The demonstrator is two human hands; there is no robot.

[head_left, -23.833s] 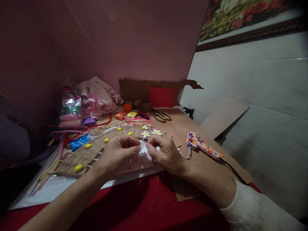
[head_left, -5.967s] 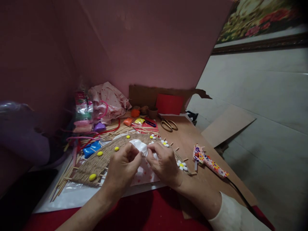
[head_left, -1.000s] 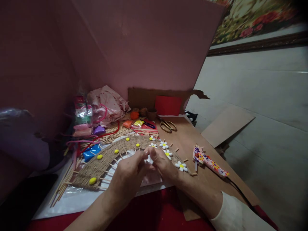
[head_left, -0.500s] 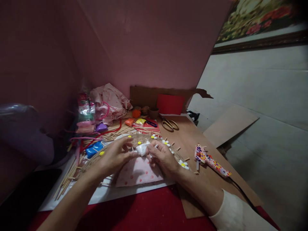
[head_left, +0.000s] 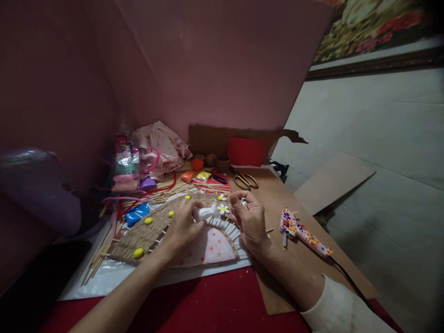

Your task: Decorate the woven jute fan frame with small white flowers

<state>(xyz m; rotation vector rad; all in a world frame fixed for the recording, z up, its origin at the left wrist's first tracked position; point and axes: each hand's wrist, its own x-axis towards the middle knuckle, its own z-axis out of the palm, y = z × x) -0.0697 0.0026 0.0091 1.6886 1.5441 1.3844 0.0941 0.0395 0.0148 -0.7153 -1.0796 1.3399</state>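
My left hand [head_left: 184,226] is closed round a small packet of white clay [head_left: 207,212], whose pulled corner sticks up to the right. My right hand [head_left: 250,222] is raised beside it with curled fingers, and a bit of white clay [head_left: 244,203] shows between them. Both hands are above a fan-shaped woven twine piece [head_left: 156,226] with sticks jutting from its edge. Yellow clay dots [head_left: 148,220] and white-petalled flowers [head_left: 223,209] sit on the twine. A pink spotted cloth half-circle [head_left: 217,247] forms its lower middle, partly covered by my left hand.
Gold-handled scissors [head_left: 244,179] lie on the brown board [head_left: 272,192]. A flower-patterned glue gun [head_left: 305,233] with a cord rests at the right. Blue [head_left: 136,214], orange and yellow clay packets, loose sticks [head_left: 92,268] and crumpled pink cloth [head_left: 161,148] crowd the back left.
My hands have moved apart. The right one has drawn away from the packet with a bit of white clay, and the left keeps the packet. More of the twine piece is visible.
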